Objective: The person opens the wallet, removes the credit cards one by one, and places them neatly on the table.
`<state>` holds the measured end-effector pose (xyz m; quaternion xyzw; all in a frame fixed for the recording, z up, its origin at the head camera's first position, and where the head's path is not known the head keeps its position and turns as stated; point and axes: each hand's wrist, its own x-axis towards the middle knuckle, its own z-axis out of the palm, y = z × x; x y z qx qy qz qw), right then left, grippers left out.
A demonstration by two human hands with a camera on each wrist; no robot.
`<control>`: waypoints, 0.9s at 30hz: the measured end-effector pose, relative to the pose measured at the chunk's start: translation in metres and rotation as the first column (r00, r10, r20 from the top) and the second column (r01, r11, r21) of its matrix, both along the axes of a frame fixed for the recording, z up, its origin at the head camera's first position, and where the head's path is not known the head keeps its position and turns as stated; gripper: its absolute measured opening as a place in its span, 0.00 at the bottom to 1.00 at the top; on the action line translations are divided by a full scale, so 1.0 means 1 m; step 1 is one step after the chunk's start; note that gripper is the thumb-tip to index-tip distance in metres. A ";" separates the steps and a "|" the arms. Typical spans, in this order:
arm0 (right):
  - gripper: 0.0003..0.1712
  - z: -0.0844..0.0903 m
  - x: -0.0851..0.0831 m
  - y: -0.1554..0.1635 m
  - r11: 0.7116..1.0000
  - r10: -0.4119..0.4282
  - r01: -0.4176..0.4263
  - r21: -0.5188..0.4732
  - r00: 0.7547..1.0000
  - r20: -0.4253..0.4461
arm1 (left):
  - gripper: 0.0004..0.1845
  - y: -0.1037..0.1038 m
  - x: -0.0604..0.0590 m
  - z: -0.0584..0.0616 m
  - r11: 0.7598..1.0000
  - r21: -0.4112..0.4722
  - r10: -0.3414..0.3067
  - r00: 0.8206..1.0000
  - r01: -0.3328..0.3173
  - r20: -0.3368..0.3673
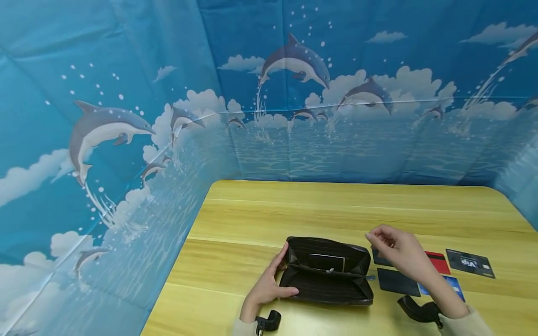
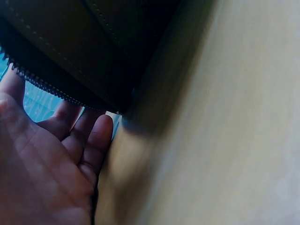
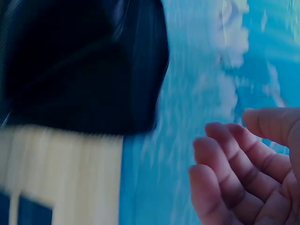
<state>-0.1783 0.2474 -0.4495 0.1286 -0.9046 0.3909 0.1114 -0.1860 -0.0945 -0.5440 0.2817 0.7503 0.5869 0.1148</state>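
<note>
A dark zip-around wallet (image 1: 323, 289) lies spread wide on the table, its inner pockets showing. Inside it, a pale-edged rectangle (image 1: 328, 262) stands in the middle compartment. My left hand (image 1: 268, 285) grips the wallet's left end, thumb on the lower flap and fingers at the upper flap's edge. In the left wrist view those fingers (image 2: 96, 145) lie along the zipper teeth. Above the table, just right of the wallet, my right hand (image 1: 397, 249) is raised with fingers loosely bent and nothing in them. The right wrist view shows its fingertips apart from the dark wallet (image 3: 89, 70).
Right of the wallet lie several cards: a partly covered dark card (image 1: 379, 259), a black card (image 1: 398, 282), a red card (image 1: 439, 262), a blue card (image 1: 454, 287) and a grey Vip card (image 1: 470, 263). A dolphin-print curtain (image 1: 286, 154) surrounds the wooden table (image 1: 336, 205).
</note>
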 end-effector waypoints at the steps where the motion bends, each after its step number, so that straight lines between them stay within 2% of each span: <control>1: 0.07 0.002 -0.001 -0.008 0.999 0.039 -0.039 -0.001 0.999 0.004 | 0.57 0.000 0.000 -0.001 1.000 0.006 -0.001 1.000 0.001 -0.003; 4: 0.08 0.004 -0.006 -0.030 0.990 0.144 -0.144 -0.005 0.989 0.035 | 0.57 -0.001 0.002 -0.002 1.000 0.014 -0.003 1.000 0.003 -0.003; 8: 0.12 -0.001 -0.011 -0.053 0.964 0.267 -0.267 -0.014 0.959 0.093 | 0.58 -0.001 0.004 -0.003 1.000 0.027 -0.003 1.000 0.003 -0.007; 12: 0.13 -0.011 -0.014 -0.065 0.944 0.330 -0.330 -0.023 0.935 0.132 | 0.57 0.001 0.007 -0.003 0.999 0.036 -0.004 1.000 0.005 -0.022; 17: 0.13 -0.022 -0.016 -0.073 0.939 0.330 -0.339 0.050 0.934 0.139 | 0.57 0.001 0.008 -0.004 1.000 0.025 -0.005 1.000 0.006 -0.023; 22: 0.08 -0.027 -0.017 -0.074 0.942 0.287 -0.302 0.146 0.951 0.117 | 0.57 0.001 0.007 -0.005 1.000 0.022 0.001 1.000 -0.001 -0.018; 27: 0.05 -0.030 -0.019 -0.074 0.948 0.232 -0.250 0.197 0.967 0.108 | 0.58 0.001 0.007 -0.002 1.000 0.012 0.001 1.000 -0.001 0.014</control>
